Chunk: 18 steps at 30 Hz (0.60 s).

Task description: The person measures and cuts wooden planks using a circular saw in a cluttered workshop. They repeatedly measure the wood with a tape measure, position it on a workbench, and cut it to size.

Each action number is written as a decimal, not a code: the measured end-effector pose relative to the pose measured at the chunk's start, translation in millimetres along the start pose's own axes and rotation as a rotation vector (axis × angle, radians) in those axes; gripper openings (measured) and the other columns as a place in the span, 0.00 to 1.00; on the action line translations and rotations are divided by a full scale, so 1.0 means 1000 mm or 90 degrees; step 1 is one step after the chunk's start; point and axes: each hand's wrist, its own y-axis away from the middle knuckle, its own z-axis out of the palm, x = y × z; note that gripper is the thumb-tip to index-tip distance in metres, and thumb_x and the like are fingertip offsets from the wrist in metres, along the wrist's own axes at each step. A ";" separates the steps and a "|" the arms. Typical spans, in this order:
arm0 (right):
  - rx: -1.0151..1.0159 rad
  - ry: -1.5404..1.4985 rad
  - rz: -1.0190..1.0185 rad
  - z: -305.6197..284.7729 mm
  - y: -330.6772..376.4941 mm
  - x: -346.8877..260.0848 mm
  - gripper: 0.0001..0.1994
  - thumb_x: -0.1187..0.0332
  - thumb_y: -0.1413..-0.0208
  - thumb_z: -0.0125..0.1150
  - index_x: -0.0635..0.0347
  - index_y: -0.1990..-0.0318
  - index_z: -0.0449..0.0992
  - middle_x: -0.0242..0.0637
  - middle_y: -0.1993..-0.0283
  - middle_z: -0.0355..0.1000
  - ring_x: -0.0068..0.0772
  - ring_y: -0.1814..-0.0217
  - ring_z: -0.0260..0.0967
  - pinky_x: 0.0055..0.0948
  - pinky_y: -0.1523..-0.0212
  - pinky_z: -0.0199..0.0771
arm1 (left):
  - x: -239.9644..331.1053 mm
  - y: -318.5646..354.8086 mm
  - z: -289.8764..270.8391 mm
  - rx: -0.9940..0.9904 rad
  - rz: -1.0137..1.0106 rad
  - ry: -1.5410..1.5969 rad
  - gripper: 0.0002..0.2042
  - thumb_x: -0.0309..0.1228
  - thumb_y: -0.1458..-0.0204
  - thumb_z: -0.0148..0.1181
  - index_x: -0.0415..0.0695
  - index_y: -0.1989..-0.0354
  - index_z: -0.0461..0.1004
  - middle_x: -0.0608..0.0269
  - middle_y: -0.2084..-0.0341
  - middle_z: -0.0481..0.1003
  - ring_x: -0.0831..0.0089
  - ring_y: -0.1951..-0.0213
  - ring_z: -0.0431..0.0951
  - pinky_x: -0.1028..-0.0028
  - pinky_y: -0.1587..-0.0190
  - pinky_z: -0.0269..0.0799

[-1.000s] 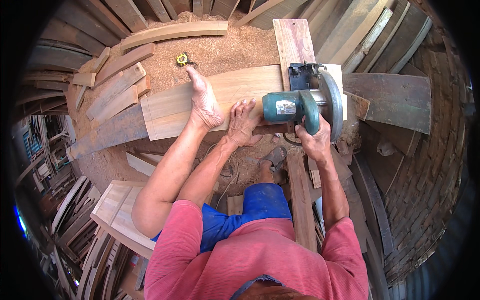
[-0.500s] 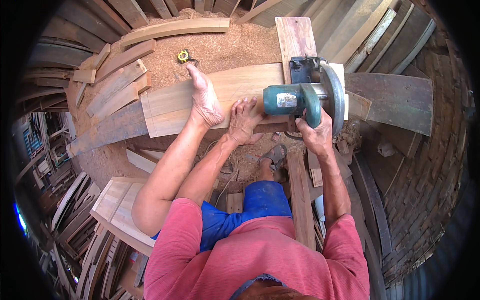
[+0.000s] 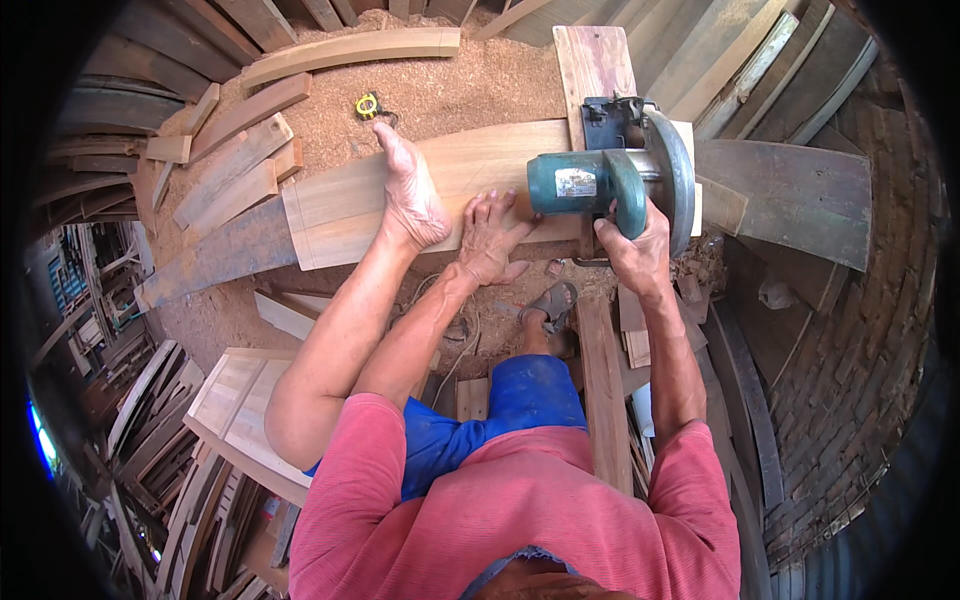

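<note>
A wide pale wooden board (image 3: pixel 345 205) lies crosswise in front of me. My left hand (image 3: pixel 490 240) presses down on its near part with the fingers spread. My bare left foot (image 3: pixel 410 195) rests on the same board, left of that hand. To the right, my right hand (image 3: pixel 638 245) grips the rear handle of a green circular saw (image 3: pixel 575 183). The saw sits over the board's right part, its round guard (image 3: pixel 672 180) facing right. A shorter reddish plank (image 3: pixel 595 62) lies across the board, beside the saw's base plate. The blade's cutting edge is hidden.
A yellow-and-black tape measure (image 3: pixel 367 106) lies on sawdust beyond my foot. Offcuts (image 3: pixel 235 170) are scattered at the left. A dark plank (image 3: pixel 790 190) extends under the board to the right. A brick wall (image 3: pixel 850 400) rises there. A pale panel (image 3: pixel 245 405) stands near my left knee.
The saw and my right hand have moved slightly away from me along the reddish plank. My left hand and foot stay in place on the board.
</note>
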 end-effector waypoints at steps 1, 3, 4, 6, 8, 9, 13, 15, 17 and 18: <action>0.000 -0.006 0.005 0.000 0.000 -0.001 0.10 0.74 0.50 0.66 0.66 0.61 0.75 0.33 0.71 0.74 0.23 0.68 0.71 0.30 0.63 0.75 | 0.001 0.000 0.000 0.005 0.002 0.001 0.46 0.50 0.66 0.78 0.69 0.30 0.70 0.41 0.27 0.54 0.38 0.28 0.52 0.43 0.25 0.39; 0.001 -0.020 0.013 0.000 -0.003 -0.003 0.10 0.74 0.50 0.66 0.66 0.61 0.75 0.33 0.70 0.74 0.23 0.67 0.72 0.30 0.63 0.75 | 0.002 0.001 -0.001 0.017 0.007 0.001 0.47 0.50 0.67 0.78 0.67 0.29 0.69 0.41 0.27 0.54 0.37 0.29 0.51 0.43 0.25 0.40; 0.003 -0.011 0.004 0.000 -0.004 -0.003 0.10 0.74 0.50 0.66 0.66 0.61 0.75 0.33 0.70 0.74 0.23 0.67 0.72 0.30 0.63 0.75 | 0.002 0.000 -0.002 0.015 0.008 -0.003 0.47 0.50 0.67 0.78 0.67 0.29 0.68 0.41 0.27 0.54 0.37 0.29 0.52 0.43 0.25 0.40; 0.007 0.007 -0.013 0.001 -0.007 0.000 0.10 0.74 0.50 0.66 0.65 0.61 0.75 0.33 0.70 0.74 0.23 0.67 0.72 0.30 0.63 0.75 | 0.002 0.000 -0.002 0.011 0.008 -0.010 0.48 0.50 0.67 0.78 0.67 0.29 0.68 0.41 0.27 0.54 0.38 0.29 0.52 0.43 0.25 0.40; -0.001 -0.017 0.007 0.000 -0.009 -0.003 0.10 0.74 0.50 0.66 0.66 0.61 0.75 0.33 0.70 0.75 0.23 0.67 0.72 0.30 0.62 0.75 | 0.002 0.000 -0.003 0.007 0.008 -0.010 0.48 0.50 0.67 0.78 0.67 0.29 0.68 0.41 0.26 0.53 0.38 0.29 0.52 0.43 0.25 0.40; -0.006 -0.030 0.018 0.000 -0.010 -0.004 0.10 0.74 0.50 0.66 0.66 0.61 0.75 0.33 0.70 0.75 0.24 0.67 0.72 0.30 0.62 0.75 | 0.002 0.000 -0.003 0.005 0.009 -0.010 0.48 0.50 0.67 0.78 0.67 0.29 0.68 0.41 0.26 0.53 0.38 0.29 0.52 0.43 0.25 0.40; 0.004 -0.021 -0.005 0.001 -0.014 -0.001 0.10 0.74 0.50 0.66 0.66 0.60 0.76 0.33 0.69 0.75 0.24 0.66 0.72 0.30 0.61 0.75 | 0.002 0.000 -0.003 0.008 0.008 -0.002 0.48 0.50 0.66 0.78 0.67 0.28 0.68 0.41 0.26 0.53 0.38 0.29 0.52 0.43 0.25 0.40; 0.006 -0.022 -0.009 0.001 -0.017 -0.003 0.11 0.74 0.50 0.66 0.66 0.60 0.76 0.33 0.68 0.75 0.24 0.65 0.72 0.31 0.61 0.75 | 0.002 0.000 -0.003 0.012 0.009 0.006 0.47 0.49 0.66 0.78 0.67 0.29 0.69 0.41 0.26 0.53 0.38 0.29 0.52 0.43 0.25 0.40; 0.005 -0.010 -0.016 0.000 -0.021 -0.002 0.11 0.74 0.50 0.66 0.66 0.59 0.77 0.33 0.68 0.74 0.24 0.65 0.71 0.31 0.61 0.75 | 0.001 0.000 -0.003 0.010 0.009 0.013 0.47 0.49 0.66 0.78 0.67 0.29 0.69 0.41 0.26 0.53 0.38 0.29 0.52 0.42 0.25 0.40; 0.005 -0.004 -0.018 0.000 -0.023 0.000 0.11 0.74 0.50 0.67 0.66 0.59 0.77 0.33 0.68 0.74 0.24 0.65 0.71 0.31 0.61 0.75 | 0.001 0.000 -0.002 0.008 0.009 0.016 0.47 0.49 0.66 0.78 0.67 0.29 0.70 0.41 0.26 0.54 0.37 0.29 0.52 0.42 0.25 0.41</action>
